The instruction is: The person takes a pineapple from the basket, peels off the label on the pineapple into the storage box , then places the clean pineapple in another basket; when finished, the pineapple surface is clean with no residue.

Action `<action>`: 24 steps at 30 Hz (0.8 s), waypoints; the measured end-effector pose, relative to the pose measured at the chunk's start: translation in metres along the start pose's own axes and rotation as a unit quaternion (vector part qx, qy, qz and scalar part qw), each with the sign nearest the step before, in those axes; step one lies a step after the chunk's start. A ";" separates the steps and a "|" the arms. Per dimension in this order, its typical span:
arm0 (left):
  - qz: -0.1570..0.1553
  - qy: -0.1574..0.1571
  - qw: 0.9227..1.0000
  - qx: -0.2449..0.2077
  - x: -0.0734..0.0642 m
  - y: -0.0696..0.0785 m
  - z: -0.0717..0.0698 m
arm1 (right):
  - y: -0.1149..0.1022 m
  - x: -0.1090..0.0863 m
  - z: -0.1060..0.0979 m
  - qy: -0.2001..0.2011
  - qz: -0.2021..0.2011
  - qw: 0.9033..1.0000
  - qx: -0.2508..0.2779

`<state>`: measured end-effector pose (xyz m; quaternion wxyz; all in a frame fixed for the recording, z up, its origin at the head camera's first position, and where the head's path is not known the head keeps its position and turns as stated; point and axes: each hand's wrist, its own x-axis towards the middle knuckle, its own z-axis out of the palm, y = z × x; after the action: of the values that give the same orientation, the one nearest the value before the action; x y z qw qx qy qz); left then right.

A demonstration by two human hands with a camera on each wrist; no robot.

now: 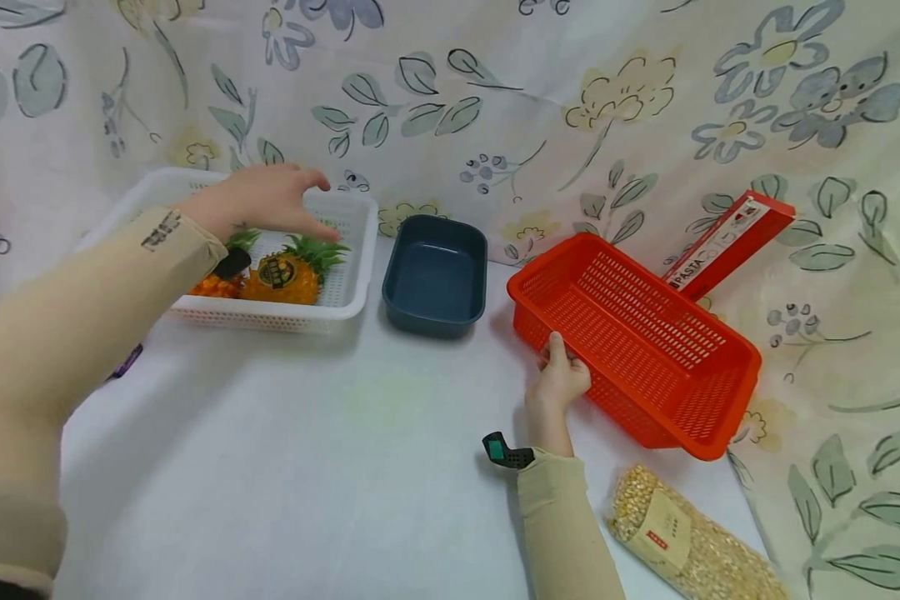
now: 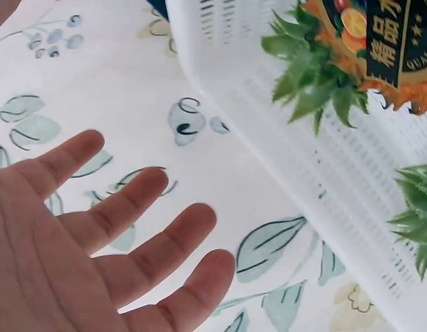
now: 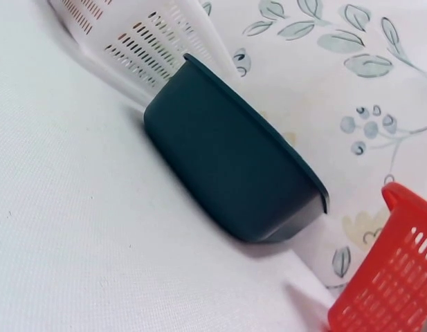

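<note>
My left hand (image 1: 266,198) reaches over the white basket (image 1: 365,258), fingers extended and holding nothing. Below it in the basket lies a pineapple (image 1: 279,279) with a black and gold label, beside another orange fruit (image 1: 216,287) partly covered by my forearm. The left wrist view shows green leaf crowns (image 2: 310,83) in the basket, with my fingertips outside its edge. My right hand (image 1: 557,385) grips the near side of the red basket (image 1: 630,321), its thumb at the rim. That basket stands tilted in view and has nothing in it.
A dark blue tub (image 1: 435,275) stands between the baskets. Behind the red basket a red pasta box (image 1: 731,246) leans by the floral cloth. A bag of pale yellow kernels (image 1: 682,533) lies at the front right. Something purple (image 1: 126,364) shows past my left sleeve.
</note>
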<state>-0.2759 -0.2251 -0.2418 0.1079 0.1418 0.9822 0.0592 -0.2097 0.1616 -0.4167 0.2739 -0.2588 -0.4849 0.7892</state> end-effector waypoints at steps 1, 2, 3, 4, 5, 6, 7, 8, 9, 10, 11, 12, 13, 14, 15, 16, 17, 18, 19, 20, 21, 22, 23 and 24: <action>-0.002 -0.011 1.000 0.002 0.003 -0.002 0.001 | 0.000 0.000 0.000 0.000 0.000 1.000 -0.002; -0.004 -0.024 1.000 0.002 0.007 -0.003 0.002 | 0.000 0.000 0.000 0.001 -0.001 1.000 0.000; -0.008 -0.040 0.999 -0.002 0.010 -0.003 0.004 | 0.000 0.000 0.000 0.001 -0.003 1.000 0.001; -0.012 -0.057 0.998 -0.009 0.012 -0.005 0.007 | 0.000 0.000 0.000 0.002 -0.003 1.000 0.003; -0.015 -0.071 0.997 -0.016 0.015 -0.006 0.010 | 0.000 0.000 0.000 0.001 -0.004 1.000 0.003; -0.017 -0.086 0.996 -0.021 0.017 -0.008 0.013 | 0.000 0.000 0.000 0.001 -0.006 1.000 0.004; -0.017 -0.100 0.994 -0.025 0.019 -0.009 0.017 | 0.000 -0.001 0.001 0.001 -0.007 1.000 0.004; -0.021 -0.113 0.993 -0.030 0.020 -0.010 0.021 | 0.000 -0.001 0.001 0.000 -0.007 1.000 0.006; -0.023 -0.124 0.991 -0.035 0.021 -0.012 0.024 | 0.000 -0.001 0.001 0.000 -0.008 1.000 0.006; -0.023 -0.132 0.990 -0.038 0.022 -0.013 0.027 | 0.000 -0.001 0.001 -0.001 -0.009 1.000 0.007; -0.023 -0.138 0.989 -0.039 0.022 -0.013 0.030 | 0.000 -0.001 0.001 -0.001 -0.009 1.000 0.006; -0.023 -0.146 0.988 -0.040 0.023 -0.013 0.032 | -0.001 -0.001 0.001 0.000 -0.010 1.000 0.008; -0.023 -0.152 0.987 -0.042 0.023 -0.013 0.034 | -0.001 -0.001 0.001 0.000 -0.009 1.000 0.008; -0.029 -0.158 0.986 -0.042 0.024 -0.013 0.036 | -0.001 -0.001 0.001 0.001 -0.010 1.000 0.010; -0.029 -0.166 0.985 -0.045 0.024 -0.012 0.037 | -0.001 0.000 0.001 0.003 -0.010 1.000 0.010; -0.033 -0.173 0.983 -0.046 0.025 -0.012 0.038 | -0.001 0.000 0.001 0.004 -0.010 1.000 0.011; -0.036 -0.180 0.982 -0.044 0.025 -0.011 0.039 | -0.001 0.000 0.001 0.006 -0.010 1.000 0.011; -0.040 -0.187 0.981 -0.040 0.026 -0.011 0.041 | 0.000 0.001 0.001 0.007 -0.009 1.000 0.013; -0.045 -0.192 0.980 -0.033 0.025 -0.011 0.042 | 0.000 0.001 0.000 0.007 -0.008 1.000 0.012; -0.053 -0.200 0.978 -0.029 0.026 -0.010 0.043 | 0.000 0.001 0.000 0.008 -0.007 1.000 0.014; -0.058 -0.206 0.976 -0.026 0.026 -0.010 0.044 | 0.000 0.001 0.000 0.007 -0.006 1.000 0.014; -0.062 -0.211 0.975 -0.021 0.026 -0.010 0.045 | 0.000 0.001 0.000 0.006 -0.004 1.000 0.015; -0.067 -0.215 0.974 -0.019 0.026 -0.010 0.045 | 0.000 0.002 0.000 0.005 -0.002 1.000 0.015; -0.069 -0.221 0.973 -0.020 0.027 -0.011 0.047 | 0.001 0.002 0.000 0.003 -0.001 1.000 0.016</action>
<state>-0.2932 -0.2235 -0.2938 0.3291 0.0808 0.9401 0.0384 -0.2111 0.1626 -0.4177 0.2798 -0.2562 -0.4718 0.7959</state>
